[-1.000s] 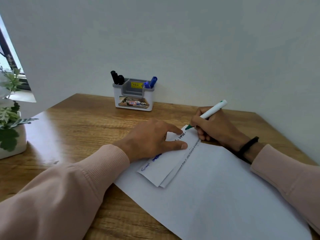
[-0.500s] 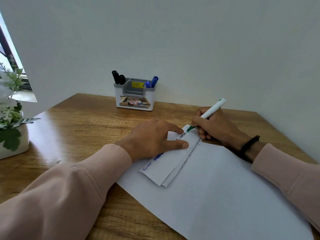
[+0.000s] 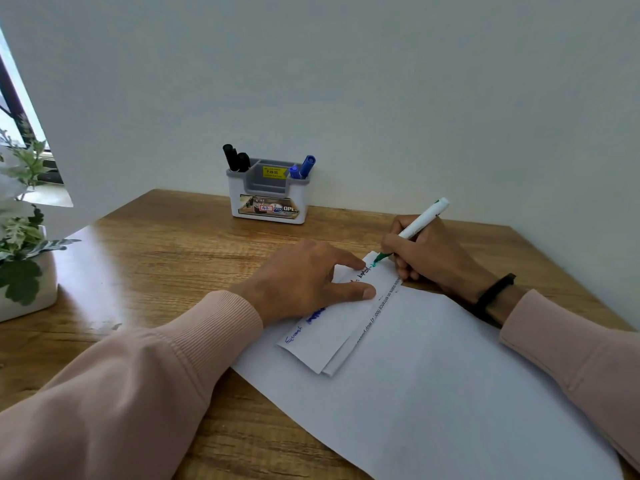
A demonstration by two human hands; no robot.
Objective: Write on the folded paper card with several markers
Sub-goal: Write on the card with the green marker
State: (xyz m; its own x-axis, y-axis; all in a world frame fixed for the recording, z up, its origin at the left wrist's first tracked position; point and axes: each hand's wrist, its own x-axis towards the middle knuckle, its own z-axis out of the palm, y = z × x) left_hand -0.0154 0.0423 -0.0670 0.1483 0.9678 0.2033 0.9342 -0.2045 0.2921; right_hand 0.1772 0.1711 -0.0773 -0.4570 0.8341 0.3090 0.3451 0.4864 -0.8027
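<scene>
A folded white paper card (image 3: 332, 336) lies on a large white sheet (image 3: 433, 393) on the wooden desk. It carries blue writing near its lower left end and black writing near its far end. My left hand (image 3: 304, 278) rests on the card, index finger and thumb spread flat on it. My right hand (image 3: 433, 254) grips a white marker with a green tip (image 3: 417, 226). The tip touches the card's far corner, where a small green mark shows.
A white and grey pen holder (image 3: 270, 199) stands by the wall with two black markers (image 3: 235, 157) and two blue markers (image 3: 303, 167). A potted plant (image 3: 24, 258) stands at the desk's left edge. A black band circles my right wrist.
The green tip has stayed at the card's far corner with only slight shifts, and a green mark has appeared there. My left hand has kept its place.
</scene>
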